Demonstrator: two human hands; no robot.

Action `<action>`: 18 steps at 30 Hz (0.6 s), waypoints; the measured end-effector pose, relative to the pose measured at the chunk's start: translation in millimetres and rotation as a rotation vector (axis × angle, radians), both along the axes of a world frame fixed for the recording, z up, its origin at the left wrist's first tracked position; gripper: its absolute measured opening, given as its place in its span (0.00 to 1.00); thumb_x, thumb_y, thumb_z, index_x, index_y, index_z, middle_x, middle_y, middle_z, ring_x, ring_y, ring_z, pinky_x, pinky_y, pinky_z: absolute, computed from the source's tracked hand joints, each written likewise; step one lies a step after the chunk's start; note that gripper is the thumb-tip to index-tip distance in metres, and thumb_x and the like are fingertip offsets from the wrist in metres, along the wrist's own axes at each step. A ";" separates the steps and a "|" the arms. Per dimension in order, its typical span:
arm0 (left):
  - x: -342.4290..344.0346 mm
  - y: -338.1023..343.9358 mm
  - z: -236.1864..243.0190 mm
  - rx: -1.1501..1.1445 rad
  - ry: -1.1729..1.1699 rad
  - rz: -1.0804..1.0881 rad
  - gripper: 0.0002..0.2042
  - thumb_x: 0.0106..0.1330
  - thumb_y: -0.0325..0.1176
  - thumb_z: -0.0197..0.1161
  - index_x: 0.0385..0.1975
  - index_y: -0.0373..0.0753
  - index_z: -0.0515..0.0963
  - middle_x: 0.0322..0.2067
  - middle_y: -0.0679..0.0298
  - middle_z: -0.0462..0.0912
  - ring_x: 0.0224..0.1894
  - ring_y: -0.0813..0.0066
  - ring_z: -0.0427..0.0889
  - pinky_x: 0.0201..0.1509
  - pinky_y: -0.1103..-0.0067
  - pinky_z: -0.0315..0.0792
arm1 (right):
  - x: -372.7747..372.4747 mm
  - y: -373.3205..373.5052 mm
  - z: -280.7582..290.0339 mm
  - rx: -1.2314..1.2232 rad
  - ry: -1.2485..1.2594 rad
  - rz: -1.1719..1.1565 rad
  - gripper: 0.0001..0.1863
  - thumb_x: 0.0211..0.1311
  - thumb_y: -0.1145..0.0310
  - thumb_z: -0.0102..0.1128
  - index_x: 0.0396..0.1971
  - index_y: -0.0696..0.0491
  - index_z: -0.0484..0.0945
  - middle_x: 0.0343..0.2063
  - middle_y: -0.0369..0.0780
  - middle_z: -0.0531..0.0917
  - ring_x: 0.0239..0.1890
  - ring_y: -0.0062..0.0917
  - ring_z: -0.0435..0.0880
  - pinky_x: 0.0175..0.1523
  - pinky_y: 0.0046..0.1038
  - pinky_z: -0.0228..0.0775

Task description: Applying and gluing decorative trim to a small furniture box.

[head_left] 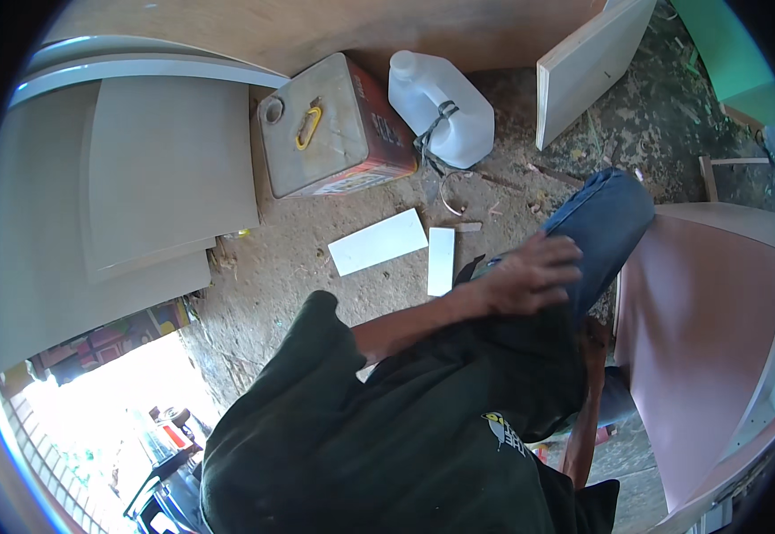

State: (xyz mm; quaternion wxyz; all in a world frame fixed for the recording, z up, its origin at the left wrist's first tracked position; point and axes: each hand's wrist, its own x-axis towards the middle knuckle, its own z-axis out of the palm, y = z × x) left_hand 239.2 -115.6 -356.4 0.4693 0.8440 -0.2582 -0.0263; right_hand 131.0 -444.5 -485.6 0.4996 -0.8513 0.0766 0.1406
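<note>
My left hand [534,274] is in front of my bent, jeans-covered knee [605,218]. Motion smears it a little, but its fingers look apart and nothing shows in them. Lower down, my right hand [595,336] is mostly hidden by my dark shirt and leg, so its fingers cannot be read. Two white rectangular pieces lie flat on the floor left of my left hand: a longer one [379,241] set at a slant, and a narrower one [441,261] nearly touching its right end.
Ahead stand a square metal can [316,133] with a yellow handle and a white plastic jug [459,111]. Pale panels [169,169] are at the left. A pink curved panel [708,329] stands close on my right, a white board [588,76] farther off. Scraps litter the rough floor [272,267].
</note>
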 end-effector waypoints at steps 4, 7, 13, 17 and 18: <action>-37.3 61.8 -74.8 -0.270 0.753 0.929 0.22 0.60 0.42 0.74 0.51 0.38 0.80 0.48 0.53 0.83 0.55 0.56 0.82 0.62 0.61 0.74 | 13.0 -22.2 6.1 -0.125 0.213 0.256 0.12 0.69 0.65 0.65 0.42 0.59 0.84 0.34 0.39 0.87 0.35 0.21 0.83 0.43 0.27 0.75; -93.8 106.9 -146.6 0.454 0.574 1.025 0.25 0.56 0.40 0.78 0.49 0.34 0.78 0.44 0.55 0.84 0.47 0.62 0.84 0.51 0.66 0.78 | 11.5 -1.0 20.2 -0.096 0.125 0.134 0.12 0.69 0.64 0.65 0.40 0.59 0.85 0.32 0.39 0.87 0.34 0.22 0.83 0.41 0.28 0.75; -140.3 82.4 -203.9 0.505 0.645 1.182 0.35 0.49 0.47 0.79 0.53 0.35 0.73 0.44 0.50 0.81 0.50 0.47 0.80 0.56 0.56 0.73 | 10.3 1.3 29.1 -0.089 0.081 0.098 0.12 0.67 0.63 0.66 0.38 0.58 0.85 0.29 0.39 0.87 0.32 0.23 0.83 0.40 0.28 0.74; -148.0 116.3 -193.0 0.195 0.632 1.049 0.36 0.50 0.44 0.78 0.57 0.33 0.72 0.44 0.51 0.81 0.49 0.52 0.81 0.58 0.61 0.73 | 12.4 6.4 22.2 -0.124 0.073 0.111 0.11 0.68 0.65 0.65 0.37 0.59 0.86 0.28 0.38 0.87 0.31 0.21 0.84 0.40 0.28 0.74; -150.6 135.3 -185.4 0.050 0.622 0.953 0.35 0.51 0.43 0.78 0.57 0.32 0.72 0.44 0.52 0.81 0.49 0.55 0.81 0.58 0.63 0.73 | 14.7 7.3 18.0 -0.048 0.123 0.106 0.11 0.68 0.65 0.65 0.37 0.59 0.86 0.28 0.38 0.88 0.31 0.21 0.84 0.40 0.27 0.75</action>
